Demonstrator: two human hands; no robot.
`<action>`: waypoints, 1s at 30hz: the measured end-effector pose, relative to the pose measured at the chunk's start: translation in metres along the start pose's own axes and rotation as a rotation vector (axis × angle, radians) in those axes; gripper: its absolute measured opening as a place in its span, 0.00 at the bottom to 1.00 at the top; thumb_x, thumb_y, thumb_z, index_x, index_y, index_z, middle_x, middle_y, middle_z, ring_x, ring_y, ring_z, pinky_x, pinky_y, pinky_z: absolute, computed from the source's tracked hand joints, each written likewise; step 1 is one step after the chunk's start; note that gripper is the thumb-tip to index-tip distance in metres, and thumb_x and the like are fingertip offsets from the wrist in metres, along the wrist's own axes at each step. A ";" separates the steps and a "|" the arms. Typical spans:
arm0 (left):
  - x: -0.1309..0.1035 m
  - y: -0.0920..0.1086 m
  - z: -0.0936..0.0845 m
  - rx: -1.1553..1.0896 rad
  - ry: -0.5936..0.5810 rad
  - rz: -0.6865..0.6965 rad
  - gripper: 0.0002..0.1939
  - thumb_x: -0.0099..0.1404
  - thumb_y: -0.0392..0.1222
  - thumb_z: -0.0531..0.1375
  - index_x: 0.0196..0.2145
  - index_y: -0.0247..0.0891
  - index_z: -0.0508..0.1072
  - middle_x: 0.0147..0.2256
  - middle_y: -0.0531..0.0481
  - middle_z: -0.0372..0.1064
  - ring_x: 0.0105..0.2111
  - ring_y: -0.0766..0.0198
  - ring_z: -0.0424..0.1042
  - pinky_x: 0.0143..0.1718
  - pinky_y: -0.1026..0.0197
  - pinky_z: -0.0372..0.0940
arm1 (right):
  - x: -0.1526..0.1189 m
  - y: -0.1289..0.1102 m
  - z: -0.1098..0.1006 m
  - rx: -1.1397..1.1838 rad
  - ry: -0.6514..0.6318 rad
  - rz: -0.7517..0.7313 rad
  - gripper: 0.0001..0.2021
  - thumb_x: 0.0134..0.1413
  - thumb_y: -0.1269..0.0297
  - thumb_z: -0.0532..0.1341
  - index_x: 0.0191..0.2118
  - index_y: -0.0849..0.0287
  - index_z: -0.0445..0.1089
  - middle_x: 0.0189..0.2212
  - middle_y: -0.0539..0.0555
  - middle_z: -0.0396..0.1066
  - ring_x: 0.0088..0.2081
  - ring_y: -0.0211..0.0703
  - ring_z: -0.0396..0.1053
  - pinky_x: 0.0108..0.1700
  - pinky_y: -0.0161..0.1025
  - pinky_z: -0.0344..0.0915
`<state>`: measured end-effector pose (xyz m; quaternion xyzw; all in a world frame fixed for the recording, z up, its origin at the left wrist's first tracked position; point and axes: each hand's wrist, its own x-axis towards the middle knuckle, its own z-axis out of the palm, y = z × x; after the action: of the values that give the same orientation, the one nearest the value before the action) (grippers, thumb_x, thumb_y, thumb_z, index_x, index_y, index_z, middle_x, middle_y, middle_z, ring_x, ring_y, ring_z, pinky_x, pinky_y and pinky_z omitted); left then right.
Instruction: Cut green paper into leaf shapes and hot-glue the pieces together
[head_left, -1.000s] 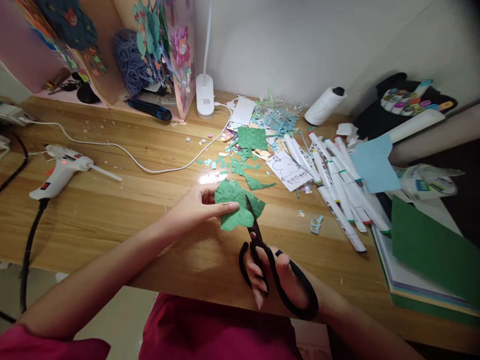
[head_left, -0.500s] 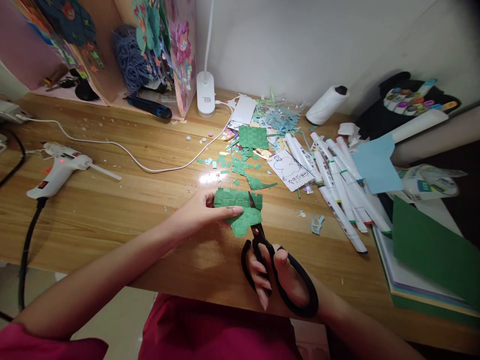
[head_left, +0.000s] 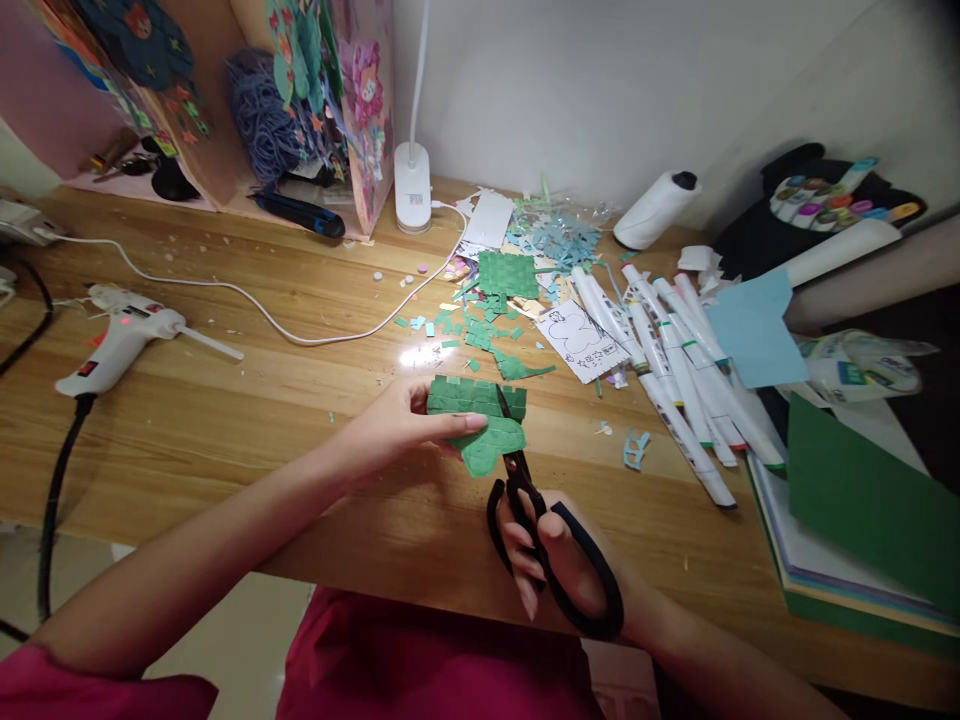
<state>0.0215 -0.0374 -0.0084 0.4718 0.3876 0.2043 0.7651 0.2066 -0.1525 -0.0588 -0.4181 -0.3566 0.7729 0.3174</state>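
Pinched between thumb and fingers of my left hand (head_left: 420,418) is a green woven paper piece (head_left: 491,440), with a rounded lower edge and notched strips along its top. My right hand (head_left: 551,565) has its thumb and fingers through the handles of black scissors (head_left: 523,480). The scissor blades lie at the right part of the green piece, pointing away from me. Just beyond it on the desk are green paper scraps (head_left: 487,330) and another green woven square (head_left: 508,275).
A white glue gun (head_left: 124,335) lies at the left, and a white cable (head_left: 292,338) crosses the desk. Markers (head_left: 682,370) and a drawn paper template (head_left: 581,340) sit right of the scraps. Coloured sheets (head_left: 862,500) are stacked at the right edge.
The scissor handles have moved closer together, with my right thumb shifting slightly left. My left hand and the green piece have barely moved.
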 end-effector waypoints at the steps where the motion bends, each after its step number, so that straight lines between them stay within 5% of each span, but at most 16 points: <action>1: 0.000 0.001 0.000 0.006 0.007 0.008 0.16 0.55 0.45 0.65 0.39 0.33 0.75 0.39 0.46 0.76 0.35 0.64 0.74 0.35 0.65 0.68 | 0.000 0.001 0.000 0.000 0.003 0.001 0.29 0.41 0.32 0.56 0.23 0.58 0.57 0.13 0.40 0.50 0.11 0.29 0.53 0.13 0.30 0.57; 12: 0.000 0.002 -0.002 0.079 0.021 0.025 0.14 0.54 0.44 0.65 0.36 0.33 0.75 0.36 0.46 0.75 0.33 0.63 0.73 0.33 0.64 0.68 | 0.000 -0.001 0.005 -0.063 -0.054 -0.050 0.35 0.35 0.24 0.44 0.27 0.58 0.56 0.17 0.42 0.53 0.17 0.33 0.61 0.20 0.32 0.60; 30: -0.003 0.012 -0.011 0.123 -0.079 -0.022 0.10 0.53 0.41 0.65 0.33 0.34 0.75 0.33 0.47 0.75 0.32 0.63 0.72 0.34 0.64 0.66 | -0.003 -0.016 0.002 -0.171 -0.050 -0.028 0.30 0.41 0.30 0.52 0.23 0.58 0.55 0.16 0.41 0.48 0.14 0.28 0.49 0.16 0.31 0.59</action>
<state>0.0118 -0.0271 0.0006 0.5212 0.3741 0.1533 0.7516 0.2093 -0.1472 -0.0434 -0.4189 -0.4348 0.7454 0.2825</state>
